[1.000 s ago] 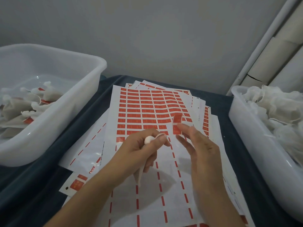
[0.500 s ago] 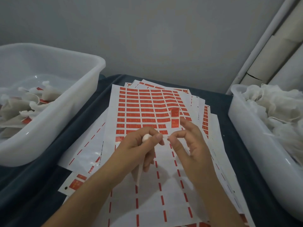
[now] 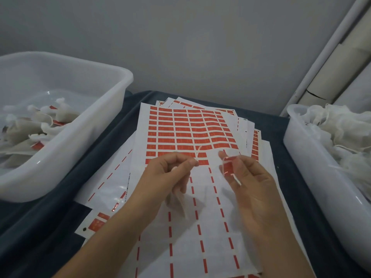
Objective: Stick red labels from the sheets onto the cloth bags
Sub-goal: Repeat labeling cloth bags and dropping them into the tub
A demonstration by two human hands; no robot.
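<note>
Right hand [image 3: 249,177] pinches red label [image 3: 227,168], long axis upright.

Red labels [image 3: 180,135] gridded on white sheet [image 3: 200,247] (dashed red strips); navy tablecloth [image 3: 275,127].

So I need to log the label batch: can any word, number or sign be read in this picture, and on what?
None can be read.
Red labels on the top white label sheet: pale marks, too blurred.
Red label pinched in the right hand: blurred.
Black print line along the lower white sheet's edge: too small.
Red labels on the cloth bags in the left white plastic tub: too small.
</note>
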